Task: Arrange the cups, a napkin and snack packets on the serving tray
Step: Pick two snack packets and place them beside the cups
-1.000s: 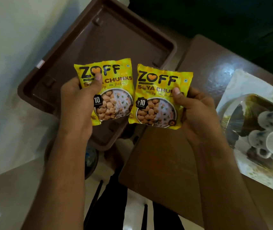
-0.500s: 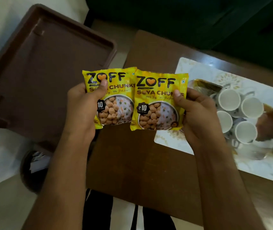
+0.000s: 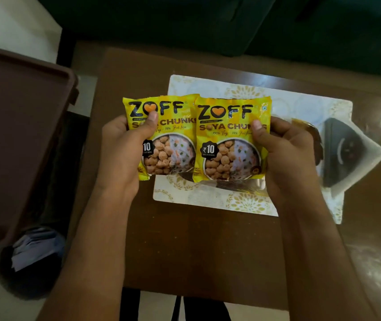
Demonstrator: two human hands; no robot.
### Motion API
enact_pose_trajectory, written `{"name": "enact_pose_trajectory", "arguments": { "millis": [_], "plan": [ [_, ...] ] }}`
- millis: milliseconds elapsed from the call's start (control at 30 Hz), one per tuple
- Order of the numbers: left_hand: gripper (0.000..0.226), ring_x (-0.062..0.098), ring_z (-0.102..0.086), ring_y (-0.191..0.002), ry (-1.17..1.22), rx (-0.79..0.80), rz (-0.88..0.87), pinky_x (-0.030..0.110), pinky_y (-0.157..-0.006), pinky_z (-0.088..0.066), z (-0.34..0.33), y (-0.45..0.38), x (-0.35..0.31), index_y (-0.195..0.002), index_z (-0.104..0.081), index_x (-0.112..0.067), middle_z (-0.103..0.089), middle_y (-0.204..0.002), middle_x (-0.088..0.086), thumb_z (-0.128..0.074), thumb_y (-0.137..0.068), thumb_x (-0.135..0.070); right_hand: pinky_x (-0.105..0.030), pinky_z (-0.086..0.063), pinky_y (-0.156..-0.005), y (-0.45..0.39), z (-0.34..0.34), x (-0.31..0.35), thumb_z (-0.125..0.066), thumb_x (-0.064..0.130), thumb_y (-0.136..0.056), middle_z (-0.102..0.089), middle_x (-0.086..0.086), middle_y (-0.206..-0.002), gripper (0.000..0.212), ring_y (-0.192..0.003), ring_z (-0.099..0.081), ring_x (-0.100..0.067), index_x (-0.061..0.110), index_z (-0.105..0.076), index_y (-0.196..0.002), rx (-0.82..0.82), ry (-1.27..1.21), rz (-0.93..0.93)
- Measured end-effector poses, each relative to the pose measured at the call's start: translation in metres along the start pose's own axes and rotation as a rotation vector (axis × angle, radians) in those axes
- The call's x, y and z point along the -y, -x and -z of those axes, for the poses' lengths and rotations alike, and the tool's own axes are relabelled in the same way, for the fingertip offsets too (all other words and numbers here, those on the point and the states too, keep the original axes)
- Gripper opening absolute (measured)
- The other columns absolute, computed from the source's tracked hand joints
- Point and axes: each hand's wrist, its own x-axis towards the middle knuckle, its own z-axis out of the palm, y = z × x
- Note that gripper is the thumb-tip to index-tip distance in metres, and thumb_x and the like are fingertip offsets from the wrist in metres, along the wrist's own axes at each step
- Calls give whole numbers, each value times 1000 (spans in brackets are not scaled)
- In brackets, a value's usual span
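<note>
Two packets held up side by side, faces to the camera: left packet (image 3: 161, 137) pinched in the left hand (image 3: 124, 156), thumb on the front and fingers closed behind; right packet (image 3: 231, 140) gripped likewise in the right hand (image 3: 284, 156), its left edge overlapping the other. Both hover over the tray (image 3: 208, 200), a pale one with gold floral print, apart from it. Best lowered flat onto a bare near-left part, labels up, side by side, released one at a time to avoid sliding. Cups hidden here behind the hand; something foil-wrapped peeks out at right, unclear. Dark napkin (image 3: 347, 151) at the tray's right end. Brown table (image 3: 196, 246) underneath. Brown plastic bin (image 3: 18, 126) at left, dark seating beyond.
</note>
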Motion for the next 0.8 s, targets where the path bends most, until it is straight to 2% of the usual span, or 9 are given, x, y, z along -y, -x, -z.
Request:
{"name": "enact_pose_trajectory", "arguments": {
  "millis": [100,267,367,500,667,800],
  "plan": [
    [8,22,-82,-94,-20,28,-10,43,-83,-66,-17,4,3,-91,-78,-23,-85,-100,0,-75,-98,-26,-32,-62,-69,0,25,1,-68,13,-100,-83,1,-92,12,-86,-80,-17,12,-79,-103,-42,1,16],
    [11,19,-83,-92,-59,53,-20,35,-74,-65,-38,8,3,-88,-78,-23,-85,-98,-2,-74,-98,-25,-51,-64,-88,1,62,4,-67,13,-100,-83,-3,-99,17,-94,-79,-23,7,-78,-111,-134,-19,11],
    [12,19,-82,-94,-88,55,-34,37,-81,-65,-45,9,2,-86,-79,-24,-85,-99,-3,-75,-98,-24,-51,-65,-89,3,78,4,-67,14,-100,-82,-8,-104,21,-99,-79,-27,4,-76,-116,-167,-32,0],
    [10,18,-82,-93,-96,52,-42,31,-75,-66,-51,7,-1,-89,-79,-23,-85,-99,-3,-75,-98,-24,-49,-65,-88,3,93,5,-66,15,-101,-82,-9,-105,22,-98,-79,-28,4,-76,-117,-209,-8,4],
    [3,17,-82,-96,-127,19,-94,34,-82,-66,-54,2,-4,-99,-78,-22,-84,-101,-4,-75,-98,-23,-54,-63,-93,-2,106,8,-62,12,-104,-80,-14,-109,21,-103,-78,-31,2,-75,-118,-278,53,42],
    [14,12,-81,-96,-171,-46,-132,31,-80,-65,-51,-3,-7,-101,-78,-27,-84,-100,-9,-66,-104,-33,-51,-64,-90,-7,115,8,-61,9,-103,-80,-13,-105,22,-102,-78,-31,1,-75,-118,-358,135,106]
  ]
}}
